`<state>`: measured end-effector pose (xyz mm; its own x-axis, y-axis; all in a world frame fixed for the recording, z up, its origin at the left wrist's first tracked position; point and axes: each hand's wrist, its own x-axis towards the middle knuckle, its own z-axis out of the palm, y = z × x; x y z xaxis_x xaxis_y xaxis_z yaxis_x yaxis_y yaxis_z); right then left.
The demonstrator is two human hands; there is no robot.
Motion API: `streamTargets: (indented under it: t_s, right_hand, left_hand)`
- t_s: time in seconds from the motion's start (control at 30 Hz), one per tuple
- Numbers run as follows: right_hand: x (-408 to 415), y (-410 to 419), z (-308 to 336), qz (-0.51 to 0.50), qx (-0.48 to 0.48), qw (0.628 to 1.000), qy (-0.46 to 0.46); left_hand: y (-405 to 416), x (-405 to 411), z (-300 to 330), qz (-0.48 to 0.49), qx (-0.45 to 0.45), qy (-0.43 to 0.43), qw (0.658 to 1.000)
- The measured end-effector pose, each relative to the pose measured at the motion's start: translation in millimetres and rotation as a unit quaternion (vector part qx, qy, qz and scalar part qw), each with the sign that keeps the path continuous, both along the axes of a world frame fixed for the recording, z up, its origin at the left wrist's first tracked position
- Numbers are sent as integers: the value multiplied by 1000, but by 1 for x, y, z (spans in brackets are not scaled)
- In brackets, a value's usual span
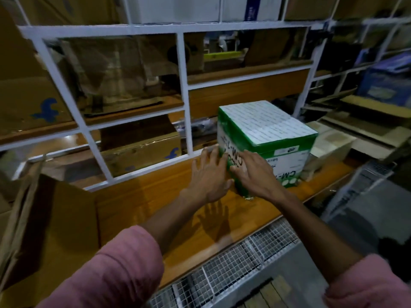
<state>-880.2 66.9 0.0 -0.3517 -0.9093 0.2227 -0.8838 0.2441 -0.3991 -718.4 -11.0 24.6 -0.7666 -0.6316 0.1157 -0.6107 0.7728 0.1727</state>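
In the head view, the green and white box [266, 130] stands on the wooden shelf board [142, 196], toward its right part, near the white metal frame [185, 90] at the back. The box sits upright with its base on the board, but it is turned, so that one corner points toward the person. Just beside it on the right there is a cream-coloured box [329, 147]; whether the two touch cannot be told.

The left hand [209, 174] lies flat against the left near face of the box, the fingers straight and close together, gripping nothing. The right hand [251, 174] lies flat on the right near face, over the black letters, with the fingers spread and also not curled round anything. So both hands press on the box from the two sides of its near corner, and neither one holds it.

As a judgement, the box is set down on the shelf and carries its own weight, so the lifting part seems done. What seems left is to turn it square with the board edge and to push it back toward the frame. An open cardboard carton [55, 218] stands at the left end of the board, well apart from the hands. Wire mesh [222, 270] runs below the front edge.
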Motion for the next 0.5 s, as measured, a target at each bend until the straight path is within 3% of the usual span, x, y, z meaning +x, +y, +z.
streamTargets:
  t_s: [0.2,0.5]
  right_hand:
    - [-45,-11,9,-32,21,999,7]
    - [-111,-34,7,-56,4,998,-4]
  left_hand:
    - [-28,-61,-11,-36,15,20,999]
    - [-38,-112,-34,-60,46,-21,997]
